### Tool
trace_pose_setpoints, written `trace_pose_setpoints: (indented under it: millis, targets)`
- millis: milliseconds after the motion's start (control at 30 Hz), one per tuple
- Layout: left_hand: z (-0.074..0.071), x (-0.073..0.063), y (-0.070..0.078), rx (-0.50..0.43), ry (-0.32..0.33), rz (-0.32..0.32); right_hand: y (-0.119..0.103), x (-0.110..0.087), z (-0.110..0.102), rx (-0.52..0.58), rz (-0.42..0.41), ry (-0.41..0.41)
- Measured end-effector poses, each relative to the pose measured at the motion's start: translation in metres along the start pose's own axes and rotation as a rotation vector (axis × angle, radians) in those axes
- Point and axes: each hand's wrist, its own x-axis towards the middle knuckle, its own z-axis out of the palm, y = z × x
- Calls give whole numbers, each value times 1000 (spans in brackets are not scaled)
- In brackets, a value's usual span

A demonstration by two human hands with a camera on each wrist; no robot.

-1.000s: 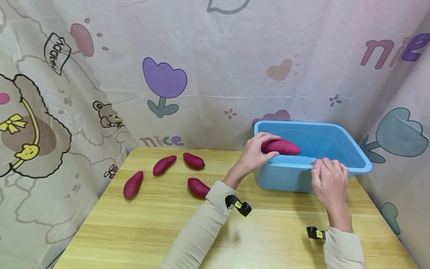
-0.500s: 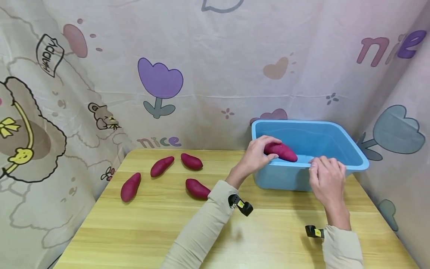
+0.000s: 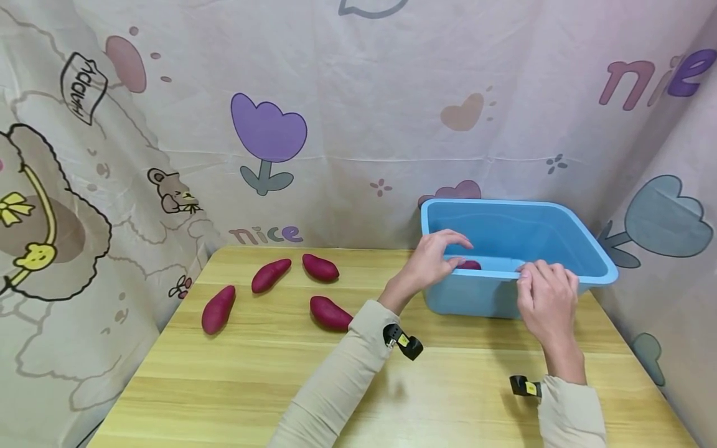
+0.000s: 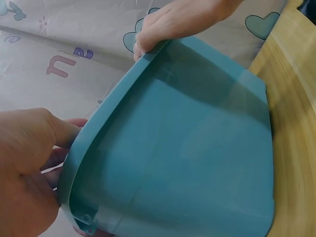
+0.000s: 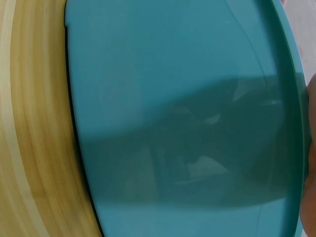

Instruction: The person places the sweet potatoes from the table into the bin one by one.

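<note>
A blue plastic tub [image 3: 476,297] stands at the right of the table. Over its near left rim is my left hand [image 3: 430,258], thumb and fingers spread apart with nothing between them. Just below, inside the tub, part of a purple-red sweet potato [image 3: 469,265] shows; the front wall hides the rest. My right hand [image 3: 548,302] grips the front rim, its fingers curled over the edge. The left wrist view has the tub's outer wall [image 4: 197,143] between both hands. At the right wrist view's edge, my right hand [image 5: 310,197] is at the rim.
Several more sweet potatoes lie on the left part of the wooden table [image 3: 224,386]: one far left [image 3: 218,310], two behind, and one [image 3: 329,313] beside my left sleeve [image 3: 336,367]. A printed cloth [image 3: 358,112] hangs behind the table and at both sides.
The sweet potato in my left hand tilts, then drops from it into the tub. My left fingers stay over the rim, now without it. My right hand keeps its place on the rim.
</note>
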Motion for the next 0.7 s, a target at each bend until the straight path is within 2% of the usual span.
trace_pose_setpoints:
  millis: [367, 500, 700]
  targets:
    - [-9, -22, -6, -55, 124, 129, 1, 0, 0, 3, 7, -8]
    - [-15, -32, -6, -76, 164, 152, 0, 0, 0, -6, 6, -7]
    - [-23, -47, -8, -105, 180, 161, 0, 0, 0, -13, 5, -4]
